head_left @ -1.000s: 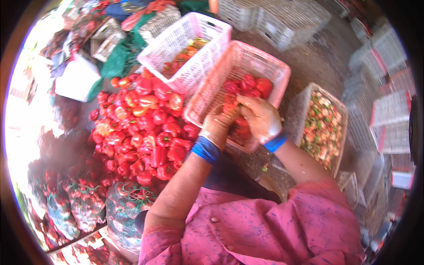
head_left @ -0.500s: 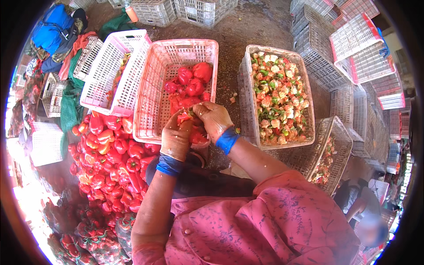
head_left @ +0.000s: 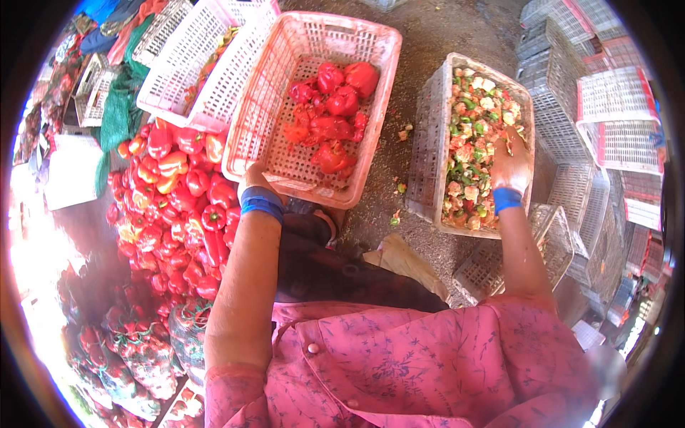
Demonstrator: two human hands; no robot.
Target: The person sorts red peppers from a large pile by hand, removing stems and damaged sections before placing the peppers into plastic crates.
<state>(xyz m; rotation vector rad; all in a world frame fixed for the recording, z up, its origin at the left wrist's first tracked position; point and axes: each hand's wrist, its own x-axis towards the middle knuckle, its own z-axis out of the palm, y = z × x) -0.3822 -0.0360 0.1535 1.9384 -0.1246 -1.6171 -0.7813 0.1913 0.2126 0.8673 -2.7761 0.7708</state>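
Note:
My left hand (head_left: 258, 180), in a pale glove with a blue band at the wrist, is at the near left corner of a pinkish plastic crate (head_left: 246, 118). Its fingers are mostly hidden, so I cannot make out a grip. Several red bell peppers (head_left: 342, 100), some broken, lie inside that crate. Over to the right, my right hand (head_left: 512, 165) reaches over a grey-white crate (head_left: 426, 150) filled with pepper cores (head_left: 467, 153). The right fingers look stretched out and somewhat blurred, with nothing visible held in them.
A large heap of whole red bell peppers (head_left: 189, 214) lies to my left, with net bags of peppers (head_left: 135, 349) nearer. Another white crate (head_left: 168, 89) stands beyond the heap. Crates (head_left: 564, 100) are stacked at the far right. A tan sack (head_left: 407, 260) lies by my legs.
My hands were together over the pinkish crate, working on a red pepper. They have parted: the left is at the crate's corner, the right over the cores. The view has shifted.

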